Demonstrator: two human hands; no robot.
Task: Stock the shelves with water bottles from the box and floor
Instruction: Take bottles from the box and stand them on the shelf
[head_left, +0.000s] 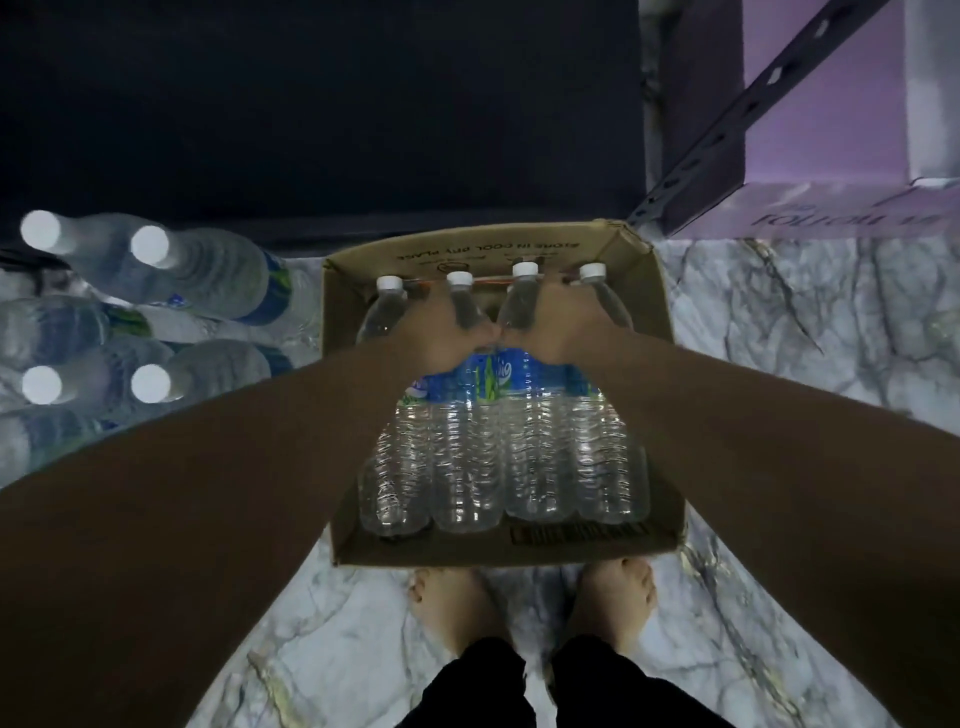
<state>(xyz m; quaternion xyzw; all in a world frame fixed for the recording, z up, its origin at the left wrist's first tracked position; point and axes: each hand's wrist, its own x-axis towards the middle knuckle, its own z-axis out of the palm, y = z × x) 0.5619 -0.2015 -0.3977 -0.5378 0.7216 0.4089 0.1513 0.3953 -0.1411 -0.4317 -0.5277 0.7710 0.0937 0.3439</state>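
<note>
Both my hands are down in the open brown cardboard box (498, 545): left hand (447, 332) and right hand (553, 325) each wrapped round the necks of clear blue-labelled plastic water bottles (519, 457). Full, heavy, walls likely crushable and slick, so I'd grip the necks.

Marble-veined floor (810, 322), cardboard box (670, 322) resting on it, large water bottles (208, 270) beside (left), bare feet (452, 608) behind.

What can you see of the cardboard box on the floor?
The cardboard box is brown, open on top, with upside-down print on its far flap. It rests on the marble floor just before the person's bare feet. Four clear bottles with white caps and blue labels lie over it, gripped by left hand and right hand.
</note>
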